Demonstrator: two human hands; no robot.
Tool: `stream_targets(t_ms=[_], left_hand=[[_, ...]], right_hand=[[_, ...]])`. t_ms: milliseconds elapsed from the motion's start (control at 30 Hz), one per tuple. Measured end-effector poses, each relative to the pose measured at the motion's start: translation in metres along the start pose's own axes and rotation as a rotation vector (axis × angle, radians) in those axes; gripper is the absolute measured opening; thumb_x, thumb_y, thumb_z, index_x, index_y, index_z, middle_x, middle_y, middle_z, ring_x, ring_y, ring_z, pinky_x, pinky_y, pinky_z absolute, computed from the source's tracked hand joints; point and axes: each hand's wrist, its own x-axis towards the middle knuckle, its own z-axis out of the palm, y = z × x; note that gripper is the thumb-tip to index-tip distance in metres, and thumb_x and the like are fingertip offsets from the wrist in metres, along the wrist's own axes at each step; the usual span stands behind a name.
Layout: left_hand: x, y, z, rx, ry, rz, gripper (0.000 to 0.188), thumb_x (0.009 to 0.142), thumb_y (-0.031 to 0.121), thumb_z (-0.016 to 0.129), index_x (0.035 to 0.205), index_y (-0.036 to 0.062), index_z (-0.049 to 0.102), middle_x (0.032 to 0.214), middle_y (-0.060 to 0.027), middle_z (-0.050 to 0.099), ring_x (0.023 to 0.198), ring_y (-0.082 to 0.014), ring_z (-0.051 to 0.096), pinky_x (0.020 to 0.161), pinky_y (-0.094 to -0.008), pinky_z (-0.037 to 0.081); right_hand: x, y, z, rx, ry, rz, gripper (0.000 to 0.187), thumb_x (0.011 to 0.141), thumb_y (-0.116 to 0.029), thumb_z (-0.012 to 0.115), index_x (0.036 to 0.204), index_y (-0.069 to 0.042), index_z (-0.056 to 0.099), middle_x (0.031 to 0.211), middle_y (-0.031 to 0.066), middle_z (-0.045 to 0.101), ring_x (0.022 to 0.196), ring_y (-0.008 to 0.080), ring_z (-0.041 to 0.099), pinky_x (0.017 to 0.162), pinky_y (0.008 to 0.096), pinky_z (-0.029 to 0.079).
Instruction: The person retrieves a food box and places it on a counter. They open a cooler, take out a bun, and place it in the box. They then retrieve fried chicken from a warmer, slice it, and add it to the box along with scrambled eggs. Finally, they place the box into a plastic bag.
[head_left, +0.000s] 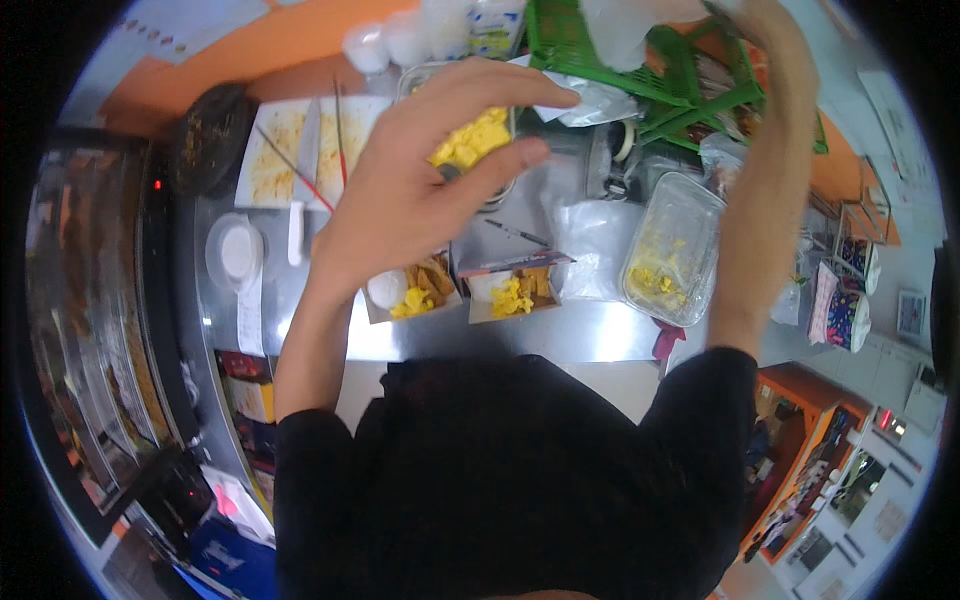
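Note:
My left hand (pixel 415 165) hovers above the counter, its thumb and forefinger spread apart, with nothing visible between them. Behind it, partly covered, is a tray of yellow pieces (pixel 470 138). Below the hand stand two open cardboard food boxes. The left box (pixel 415 290) holds yellow pieces, brown fried pieces and a white round item; the right box (pixel 515 295) holds yellow and brown pieces under a raised lid. My right hand (pixel 755 18) reaches far forward over the green plastic crates (pixel 690 95). Its fingers are cut off and blurred at the top edge, beside a translucent bag (pixel 618 35).
A clear tray (pixel 675 250) with yellow scraps sits right of flat plastic bags (pixel 598 250). A pen (pixel 517 234) and tape dispenser (pixel 610 160) lie mid-counter. At left are a stained cutting board (pixel 275 150), a knife (pixel 308 145), red-ended sticks (pixel 340 135) and a white round tub (pixel 238 250).

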Motion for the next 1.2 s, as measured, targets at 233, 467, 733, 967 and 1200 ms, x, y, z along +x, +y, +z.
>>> stream_targets(t_ms=[233, 467, 733, 967, 1200], left_hand=[[-0.140, 0.023, -0.090, -0.435, -0.104, -0.585, 0.032, 0.098, 0.012, 0.070, 0.127, -0.0022, 0.068, 0.117, -0.0156, 0.074, 0.112, -0.0235, 0.071, 0.100, -0.0382, 0.054], [-0.242, 0.045, -0.024, -0.340, 0.099, -0.821, 0.055, 0.087, 0.006, 0.082, 0.138, 0.0028, 0.064, 0.116, -0.0117, 0.076, 0.107, -0.0243, 0.073, 0.100, -0.0387, 0.055], [-0.302, -0.047, -0.006, 0.216, 0.006, -0.661, 0.019, 0.088, -0.004, 0.071, 0.105, 0.0037, 0.074, 0.104, -0.0132, 0.075, 0.101, -0.0333, 0.072, 0.089, -0.0410, 0.057], [-0.328, -0.121, 0.028, 0.599, 0.022, -0.331, 0.023, 0.084, -0.004, 0.066, 0.102, 0.0050, 0.077, 0.108, -0.0076, 0.079, 0.107, -0.0268, 0.072, 0.096, -0.0401, 0.054], [-0.329, -0.118, 0.033, 0.570, -0.105, -0.502, 0.035, 0.085, -0.005, 0.060, 0.116, 0.0026, 0.073, 0.129, -0.0126, 0.072, 0.124, -0.0309, 0.064, 0.105, -0.0421, 0.051]], right_hand=[[-0.123, -0.119, -0.105, 0.224, 0.010, -0.197, 0.041, 0.078, -0.005, 0.069, 0.119, -0.006, 0.066, 0.106, 0.0160, 0.071, 0.099, 0.0335, 0.071, 0.091, 0.0396, 0.054], [-0.302, -0.337, -0.018, 0.857, -0.547, -0.303, 0.045, 0.079, -0.005, 0.073, 0.122, -0.007, 0.063, 0.107, 0.0162, 0.071, 0.103, 0.0383, 0.070, 0.090, 0.0428, 0.054], [-0.387, -0.359, 0.107, 0.819, -0.553, 0.333, 0.034, 0.090, -0.012, 0.070, 0.121, -0.004, 0.058, 0.116, 0.0218, 0.066, 0.110, 0.0461, 0.065, 0.095, 0.0513, 0.051], [-0.398, -0.301, 0.189, 0.245, 0.027, -0.220, 0.027, 0.082, -0.004, 0.068, 0.106, -0.011, 0.076, 0.121, 0.0048, 0.066, 0.114, 0.0288, 0.055, 0.098, 0.0457, 0.043], [-0.393, -0.316, 0.225, 0.309, 0.186, -0.154, 0.030, 0.081, -0.003, 0.070, 0.109, -0.008, 0.077, 0.112, 0.0063, 0.071, 0.112, 0.0301, 0.061, 0.103, 0.0501, 0.042]])
